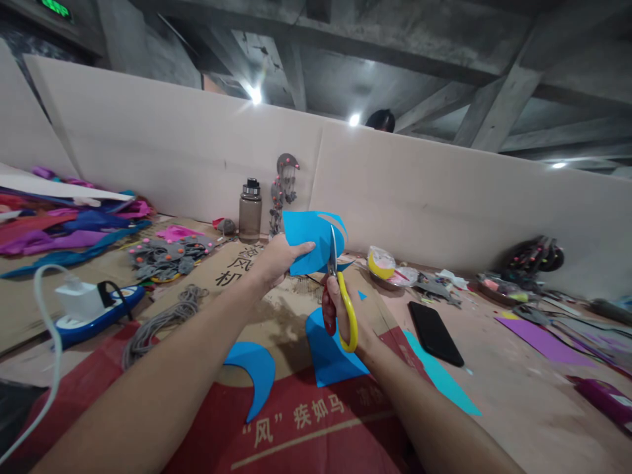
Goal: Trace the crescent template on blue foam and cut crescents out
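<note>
Gripped in my left hand [281,260] is a sheet of blue felt or paper [309,230], its right side rounded and a thin strip curling off the upper edge. My right hand [345,309] is closed round scissors [348,306] with one yellow and one red handle. Their blades point up and meet the blue sheet near its right edge. Below the hands, a blue crescent [259,375] and another blue piece [328,355] lie on red-and-tan cardboard [296,447]. A tiny blue scrap [362,295] rests beside my right hand.
Grey cord [162,322] and a blue power strip [99,322] with a white charger are at left, near coloured cloth. A bottle [250,210] stands at the back. To the right are a black phone [434,332], a turquoise piece [444,378] and a purple sheet [540,339].
</note>
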### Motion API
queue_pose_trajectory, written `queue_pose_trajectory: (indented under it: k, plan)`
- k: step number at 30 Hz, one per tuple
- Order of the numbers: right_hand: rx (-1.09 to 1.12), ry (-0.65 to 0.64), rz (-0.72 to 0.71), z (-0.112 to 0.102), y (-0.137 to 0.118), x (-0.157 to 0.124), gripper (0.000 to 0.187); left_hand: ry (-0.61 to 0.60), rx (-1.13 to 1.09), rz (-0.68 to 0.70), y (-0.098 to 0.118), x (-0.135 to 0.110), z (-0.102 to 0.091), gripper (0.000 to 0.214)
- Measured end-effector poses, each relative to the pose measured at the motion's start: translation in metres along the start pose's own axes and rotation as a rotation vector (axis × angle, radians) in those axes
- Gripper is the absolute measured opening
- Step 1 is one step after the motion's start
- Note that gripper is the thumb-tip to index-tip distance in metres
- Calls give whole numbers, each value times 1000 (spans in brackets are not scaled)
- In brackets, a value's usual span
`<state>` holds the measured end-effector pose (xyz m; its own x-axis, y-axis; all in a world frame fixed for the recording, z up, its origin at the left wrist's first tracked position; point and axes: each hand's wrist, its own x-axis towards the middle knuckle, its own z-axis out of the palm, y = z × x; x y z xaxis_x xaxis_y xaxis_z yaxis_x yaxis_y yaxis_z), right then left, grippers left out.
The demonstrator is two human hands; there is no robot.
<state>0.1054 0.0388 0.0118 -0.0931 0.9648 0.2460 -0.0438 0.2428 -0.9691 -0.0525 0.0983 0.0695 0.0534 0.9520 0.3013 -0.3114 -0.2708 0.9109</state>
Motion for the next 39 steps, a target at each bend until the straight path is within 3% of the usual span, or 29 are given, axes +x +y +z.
queue_pose_trajectory:
  k: [14, 22, 39]
  plan:
    - [12, 6, 28, -1, 4, 1, 53, -10, 63, -34, 6, 4, -10, 59]
    - [-14, -10, -35, -2, 11, 6, 52, -122, 141, -49, 4, 5, -17, 54]
    - [8, -18, 29, 0, 4, 0, 54, -163, 168, -40, 10, 3, -19, 54]
